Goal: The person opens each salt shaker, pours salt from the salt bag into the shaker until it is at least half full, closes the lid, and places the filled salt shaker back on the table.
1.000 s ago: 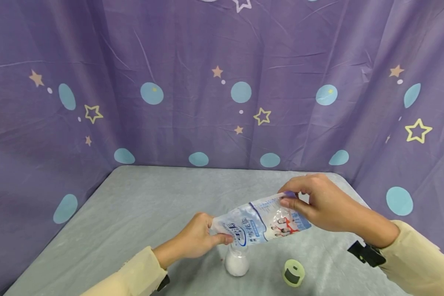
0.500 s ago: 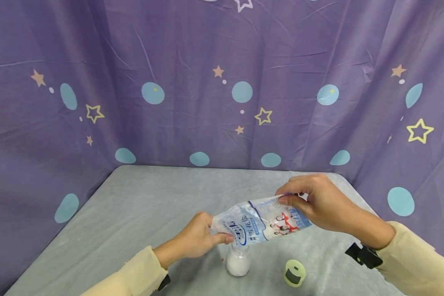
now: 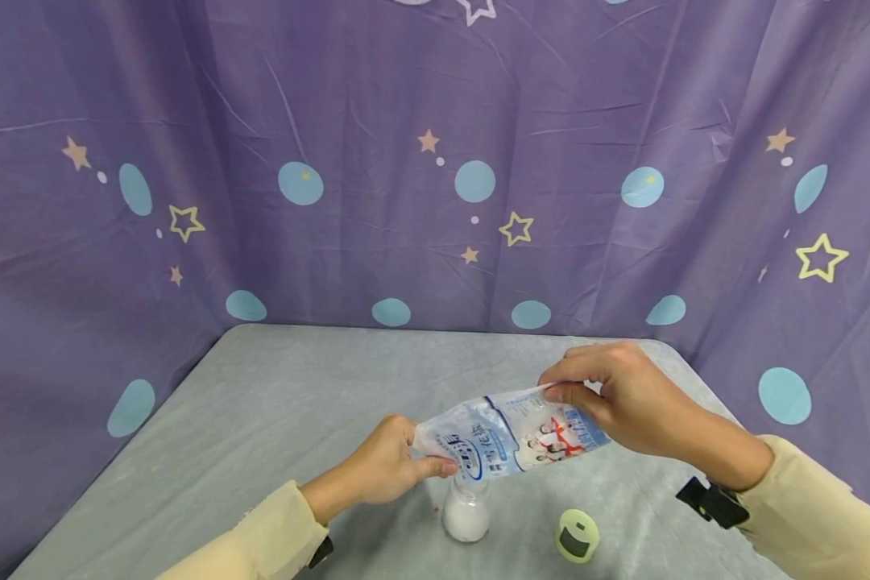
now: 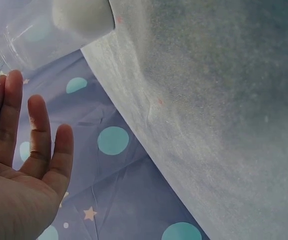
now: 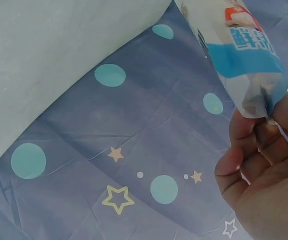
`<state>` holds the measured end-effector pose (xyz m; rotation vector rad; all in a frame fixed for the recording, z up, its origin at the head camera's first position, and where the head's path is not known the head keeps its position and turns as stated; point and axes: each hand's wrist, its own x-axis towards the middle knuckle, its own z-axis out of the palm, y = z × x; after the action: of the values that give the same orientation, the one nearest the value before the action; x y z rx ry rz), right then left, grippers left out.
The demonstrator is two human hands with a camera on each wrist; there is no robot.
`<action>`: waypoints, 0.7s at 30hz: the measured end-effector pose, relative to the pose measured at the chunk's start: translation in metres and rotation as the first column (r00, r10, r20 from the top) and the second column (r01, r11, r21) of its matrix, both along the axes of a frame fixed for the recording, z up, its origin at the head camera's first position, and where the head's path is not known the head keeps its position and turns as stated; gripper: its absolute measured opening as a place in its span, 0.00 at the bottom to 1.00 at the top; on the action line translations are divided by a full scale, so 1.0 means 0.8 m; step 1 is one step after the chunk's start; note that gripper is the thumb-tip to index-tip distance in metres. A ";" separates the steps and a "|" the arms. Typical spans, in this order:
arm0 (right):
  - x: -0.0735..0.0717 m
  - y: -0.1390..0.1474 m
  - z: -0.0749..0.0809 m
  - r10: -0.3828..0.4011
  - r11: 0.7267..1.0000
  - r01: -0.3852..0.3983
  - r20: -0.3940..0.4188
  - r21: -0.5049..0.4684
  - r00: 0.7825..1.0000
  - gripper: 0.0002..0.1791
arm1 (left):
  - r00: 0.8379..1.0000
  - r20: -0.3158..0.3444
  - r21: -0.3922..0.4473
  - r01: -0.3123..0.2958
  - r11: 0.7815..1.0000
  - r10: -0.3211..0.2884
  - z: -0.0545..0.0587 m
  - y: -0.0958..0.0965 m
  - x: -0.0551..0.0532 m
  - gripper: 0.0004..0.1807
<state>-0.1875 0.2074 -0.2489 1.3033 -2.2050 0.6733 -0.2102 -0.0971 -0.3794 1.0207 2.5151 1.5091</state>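
Observation:
A blue-and-white printed plastic salt bag point(image 3: 500, 435) slants down to the left, its lower corner at the mouth of a small clear jar point(image 3: 466, 519). White grains fill much of the jar's round body. My left hand point(image 3: 380, 466) pinches the bag's lower left end between thumb and fingers, just above the jar. In the left wrist view, the other fingers of this left hand point(image 4: 26, 175) stand apart from the bag. At the raised end, my right hand point(image 3: 627, 403) pinches the bag's edge; the right wrist view shows its gathered end point(image 5: 256, 100) between the fingers. The bag's opening is hidden.
A pale green round lid point(image 3: 577, 536) with a dark patch lies on the table right of the jar. Grey cloth covers the table point(image 3: 377, 370). Behind and beside it hangs a purple curtain point(image 3: 391, 161) with stars and dots.
My right hand has shifted slightly left along the bag's raised end, and that end has creased a little. The left hand, jar and lid stay nearly as they were.

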 end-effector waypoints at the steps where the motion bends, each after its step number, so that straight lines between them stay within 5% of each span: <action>1: 0.000 0.000 0.001 0.000 1.000 0.000 -0.001 0.003 1.000 0.15 | 1.000 0.001 0.003 0.001 1.000 -0.001 0.000 0.000 0.000 0.08; 21: 0.004 0.003 0.004 -0.011 0.997 0.008 0.042 0.081 0.999 0.11 | 1.000 -0.013 -0.021 0.006 1.000 -0.006 -0.002 -0.001 -0.002 0.08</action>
<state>-0.1843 0.2101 -0.2459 1.3286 -2.2927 0.6191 -0.2117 -0.0975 -0.3811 1.0377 2.5283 1.4765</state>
